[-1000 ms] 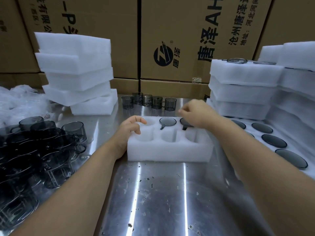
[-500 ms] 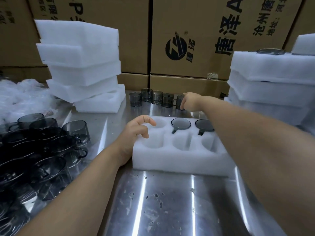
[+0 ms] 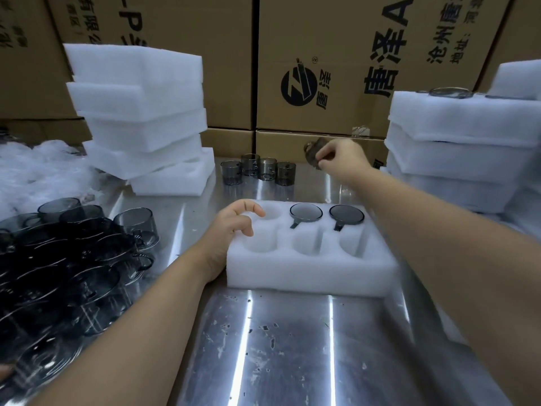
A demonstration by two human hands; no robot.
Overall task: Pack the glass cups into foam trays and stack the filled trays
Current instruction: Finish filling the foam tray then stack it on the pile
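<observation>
On the steel table [image 3: 278, 347] in front of me lies a white foam tray [image 3: 310, 268], flat, with six round pockets in two rows. The back row holds two smoky glass cups: the middle-pocket cup [image 3: 306, 213] and the right-pocket cup [image 3: 346, 214], both sunk to the rim with handles pointing toward me. The other four pockets show bare foam.

My left hand [image 3: 234, 227] rests on the tray's back-left corner, its heel against the tray's left side. Its fingers are loosely curled over the back-left pocket and grip nothing.

My right hand [image 3: 341, 159] is up beyond the tray, above the table's far edge. Its fingers are curled round a lifted cup [image 3: 313, 152] held clear of the surface. That cup is blurred, so I cannot tell its tilt.

Just left of that hand, a row of four cups [image 3: 256, 169] stands upright on the table. At my near left sits a dense pile of cups [image 3: 73, 253], with crumpled clear plastic [image 3: 35, 168] behind it. A leaning stack of empty trays [image 3: 140, 112] rises at back left. A stack of filled trays [image 3: 456, 148] stands at right, with a glass rim showing on top. Printed cardboard boxes [image 3: 322, 54] wall off the back.
</observation>
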